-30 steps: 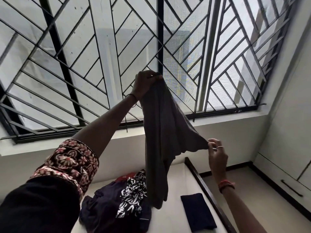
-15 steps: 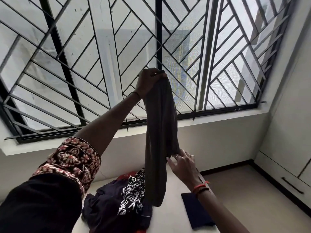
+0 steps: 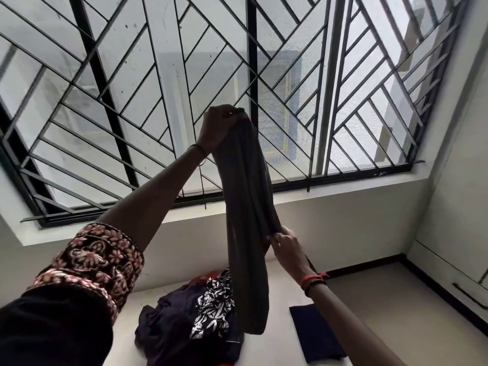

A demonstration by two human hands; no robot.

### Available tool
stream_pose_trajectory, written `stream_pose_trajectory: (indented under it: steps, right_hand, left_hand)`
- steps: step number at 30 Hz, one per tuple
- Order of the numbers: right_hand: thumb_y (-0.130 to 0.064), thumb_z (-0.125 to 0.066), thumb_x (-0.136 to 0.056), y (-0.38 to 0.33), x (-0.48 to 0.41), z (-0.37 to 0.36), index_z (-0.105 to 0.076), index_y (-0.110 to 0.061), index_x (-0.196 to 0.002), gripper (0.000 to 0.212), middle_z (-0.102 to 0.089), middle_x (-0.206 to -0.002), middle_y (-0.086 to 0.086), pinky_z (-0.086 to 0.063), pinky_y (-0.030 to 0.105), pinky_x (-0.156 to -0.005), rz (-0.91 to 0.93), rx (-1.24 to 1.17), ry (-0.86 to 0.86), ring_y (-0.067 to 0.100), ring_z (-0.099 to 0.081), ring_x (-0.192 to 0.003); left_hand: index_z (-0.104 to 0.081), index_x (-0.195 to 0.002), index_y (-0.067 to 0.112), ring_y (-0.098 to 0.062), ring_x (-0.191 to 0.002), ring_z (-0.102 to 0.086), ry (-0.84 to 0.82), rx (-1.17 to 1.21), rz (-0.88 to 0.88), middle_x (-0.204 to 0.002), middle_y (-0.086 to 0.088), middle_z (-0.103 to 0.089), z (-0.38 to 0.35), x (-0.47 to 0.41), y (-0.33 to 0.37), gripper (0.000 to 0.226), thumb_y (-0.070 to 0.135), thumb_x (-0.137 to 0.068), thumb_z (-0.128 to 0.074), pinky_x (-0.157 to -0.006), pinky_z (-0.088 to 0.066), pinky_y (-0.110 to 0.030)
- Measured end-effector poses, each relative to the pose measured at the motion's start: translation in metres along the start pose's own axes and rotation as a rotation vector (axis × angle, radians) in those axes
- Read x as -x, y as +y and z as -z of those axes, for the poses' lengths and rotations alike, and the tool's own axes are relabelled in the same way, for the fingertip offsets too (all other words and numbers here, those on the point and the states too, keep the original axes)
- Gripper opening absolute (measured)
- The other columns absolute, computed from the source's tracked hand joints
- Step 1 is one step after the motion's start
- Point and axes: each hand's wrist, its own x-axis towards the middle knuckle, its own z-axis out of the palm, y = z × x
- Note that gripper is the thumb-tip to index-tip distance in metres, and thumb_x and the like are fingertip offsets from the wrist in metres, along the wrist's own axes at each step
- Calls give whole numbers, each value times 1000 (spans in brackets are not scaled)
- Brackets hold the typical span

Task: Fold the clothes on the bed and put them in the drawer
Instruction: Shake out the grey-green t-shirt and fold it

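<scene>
A grey garment [image 3: 247, 220] hangs lengthwise in front of the window, doubled over into a narrow strip. My left hand [image 3: 217, 128] grips its top end, raised high. Lower down, my right hand [image 3: 284, 243] pinches the garment's right edge at about mid-length. On the bed [image 3: 280, 347] below lies a heap of loose clothes [image 3: 184, 320]: dark navy fabric, a black-and-white floral piece and a bit of red. A folded navy garment [image 3: 315, 331] lies flat to the right of the heap.
A large barred window [image 3: 158, 88] fills the wall ahead. The bed's dark wooden edge runs behind my right forearm. Right of it is bare floor [image 3: 396, 313], then white cabinet fronts with a dark drawer handle [image 3: 467, 294].
One second ago my right hand held a corner of the garment pulled out to the right. It has since moved in to the hanging cloth, which now drops as a narrow strip.
</scene>
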Motion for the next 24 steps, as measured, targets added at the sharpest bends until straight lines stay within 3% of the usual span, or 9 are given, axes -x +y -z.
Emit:
stream_pose_trajectory:
  steps: [2,5,9,13,15,18,21,24]
  right_hand:
    - [-5,-63,-88,15,1,16,-69,7,-75,19,-63,-83,15,-35,14,-63,27,-35,-25,31,-60,-72]
    - [-6,-65,-87,41,-5,49,-70,5,-74,18,-56,-77,6,-28,18,-58,-10,-91,-51,22,-54,-63]
    - [-5,-64,-87,68,-23,93,-75,1,-87,12,-58,-84,0,-38,11,-65,-35,-166,-104,13,-57,-73]
    - [0,-66,-85,80,-41,124,-72,4,-97,15,-61,-89,7,-42,6,-69,-81,-214,-108,15,-59,-80]
    - [1,-67,-82,85,-46,138,-71,-2,-99,18,-64,-92,10,-45,9,-73,-105,-268,-112,16,-61,-83]
    - [5,-67,-81,85,-42,155,-68,-3,-100,21,-66,-92,14,-48,10,-72,-152,-364,-125,21,-61,-83]
    - [7,-67,-80,85,-33,165,-61,-1,-104,26,-61,-84,14,-50,9,-66,-182,-389,-119,20,-59,-74]
    - [2,-69,-80,91,-23,167,-68,-9,-100,23,-67,-88,12,-49,13,-69,-217,-313,-144,22,-62,-80]
  left_hand:
    - [-75,-93,8,-1,-83,-61,5,-67,-1,-91,-6,-73,16,2,-13,26,31,-82,-71,-79,-46,-19]
    - [-75,-94,9,13,-72,-57,-26,-125,41,-87,-1,-70,41,11,-32,27,32,-81,-72,-71,-40,-10]
    - [-74,-97,11,4,-83,-60,-139,-143,109,-90,-1,-71,62,32,-57,28,32,-79,-75,-83,-44,-19]
    - [-72,-97,12,-4,-86,-58,-279,-108,157,-88,-3,-69,67,56,-67,19,23,-80,-74,-78,-42,-16]
    - [-72,-89,16,-1,-80,-57,-351,-76,169,-80,4,-69,68,67,-68,8,16,-81,-73,-73,-42,-11]
    - [-70,-83,25,7,-73,-60,-479,-52,208,-72,16,-71,69,78,-70,15,11,-79,-73,-71,-45,-8]
    - [-75,-92,20,-11,-86,-67,-638,-70,257,-89,1,-74,69,91,-78,14,18,-78,-74,-82,-53,-27]
    - [-72,-100,21,-31,-99,-66,-677,-88,323,-100,-7,-72,67,104,-86,48,54,-65,-76,-91,-52,-49]
